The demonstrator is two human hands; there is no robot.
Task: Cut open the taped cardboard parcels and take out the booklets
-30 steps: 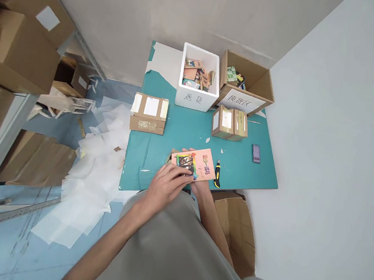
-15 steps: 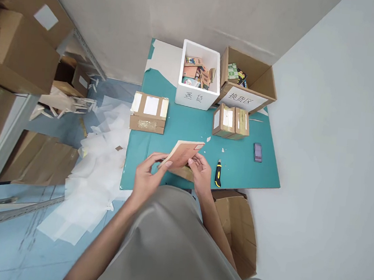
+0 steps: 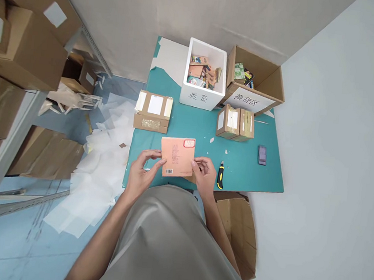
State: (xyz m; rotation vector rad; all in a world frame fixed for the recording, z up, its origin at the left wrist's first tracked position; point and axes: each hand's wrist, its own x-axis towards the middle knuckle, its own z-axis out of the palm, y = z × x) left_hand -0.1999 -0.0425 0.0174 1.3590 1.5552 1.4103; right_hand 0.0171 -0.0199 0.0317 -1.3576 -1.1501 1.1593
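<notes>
A small orange book is held up in front of me, its flat cover facing me with a barcode at the lower left and a red-framed mark at the upper right. My left hand pinches its left edge between thumb and fingers. At the opposite edge, my right hand grips it the same way. Behind the book's lower edge, a piece of brown cardboard shows in part. A black and yellow utility knife lies on the green table, just right of my right hand.
At the back stand a white foam box of books and a labelled cardboard box. Taped cartons and two smaller ones sit nearer, with a phone at right. Shelving and foam sheets are left.
The book has turned from a slanted tilt to squarely facing me, both hands still on it. My left hand has shifted slightly left. The whole view has swung a little.
</notes>
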